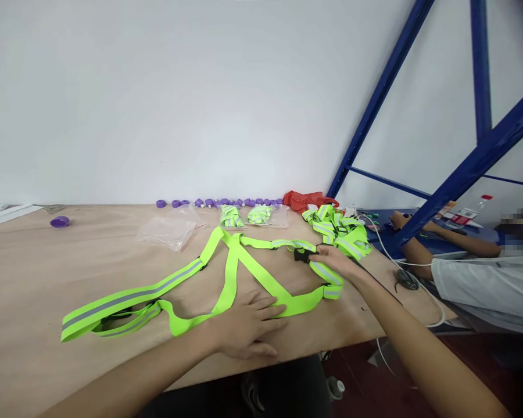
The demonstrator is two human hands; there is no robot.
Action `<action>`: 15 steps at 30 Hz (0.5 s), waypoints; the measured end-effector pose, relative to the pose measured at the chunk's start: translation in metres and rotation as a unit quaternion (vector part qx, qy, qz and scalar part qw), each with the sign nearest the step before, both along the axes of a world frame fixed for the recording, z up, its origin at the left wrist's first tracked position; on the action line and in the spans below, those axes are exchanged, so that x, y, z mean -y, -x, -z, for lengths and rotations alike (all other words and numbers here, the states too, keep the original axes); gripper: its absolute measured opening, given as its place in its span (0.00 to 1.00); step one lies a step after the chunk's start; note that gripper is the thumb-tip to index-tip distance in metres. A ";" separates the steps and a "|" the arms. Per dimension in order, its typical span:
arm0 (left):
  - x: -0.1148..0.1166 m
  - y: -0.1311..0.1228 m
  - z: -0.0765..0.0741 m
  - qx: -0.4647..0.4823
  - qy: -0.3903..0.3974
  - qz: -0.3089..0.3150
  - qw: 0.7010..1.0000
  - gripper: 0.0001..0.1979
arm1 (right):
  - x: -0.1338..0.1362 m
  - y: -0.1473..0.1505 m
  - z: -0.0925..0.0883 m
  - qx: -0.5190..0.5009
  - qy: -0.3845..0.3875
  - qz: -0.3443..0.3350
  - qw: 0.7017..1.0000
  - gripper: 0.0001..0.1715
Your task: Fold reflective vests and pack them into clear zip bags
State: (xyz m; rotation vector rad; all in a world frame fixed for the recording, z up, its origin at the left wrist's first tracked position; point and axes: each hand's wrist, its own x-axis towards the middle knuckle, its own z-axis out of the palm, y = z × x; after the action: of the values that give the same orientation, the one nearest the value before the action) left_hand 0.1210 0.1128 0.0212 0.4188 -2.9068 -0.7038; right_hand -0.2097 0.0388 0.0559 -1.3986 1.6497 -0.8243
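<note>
A neon-yellow reflective harness (261, 273) with grey stripes lies spread over the wooden table, its straps forming loops to the left and right. My left hand (248, 326) rests with fingers spread near the table's front edge, the fingertips touching the harness's lower straps. At the right loop, my right hand (331, 259) pinches a black buckle (303, 255) on the strap. The fingers partly cover where the buckle joins the webbing.
Behind the harness are two bagged harnesses (231, 216), clear plastic bags (169, 231) and a row of purple rolls (257, 202). A harness pile (337, 229) and red bag (309, 200) stand right. Beyond the blue frame (440, 186) sits another person (483, 290).
</note>
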 end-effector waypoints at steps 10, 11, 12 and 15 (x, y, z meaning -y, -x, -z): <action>-0.002 0.001 -0.011 -0.040 0.081 -0.026 0.996 0.21 | -0.013 0.036 0.003 0.165 0.068 0.158 0.971 0.35; -0.002 0.002 -0.013 -0.033 0.092 -0.029 0.995 0.20 | -0.015 0.036 0.004 0.170 0.074 0.158 0.970 0.38; -0.001 0.004 -0.015 -0.023 0.101 -0.034 0.994 0.18 | -0.016 0.036 0.004 0.173 0.082 0.154 0.969 0.41; 0.000 0.009 -0.019 0.013 0.122 -0.054 0.991 0.18 | -0.021 0.028 0.005 0.175 0.115 0.129 0.969 0.45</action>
State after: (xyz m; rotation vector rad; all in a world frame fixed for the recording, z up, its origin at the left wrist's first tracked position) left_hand 0.1116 0.1125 0.0397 0.5529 -2.9169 -0.3244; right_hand -0.2381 0.0597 0.0510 -1.1173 1.5102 -1.3670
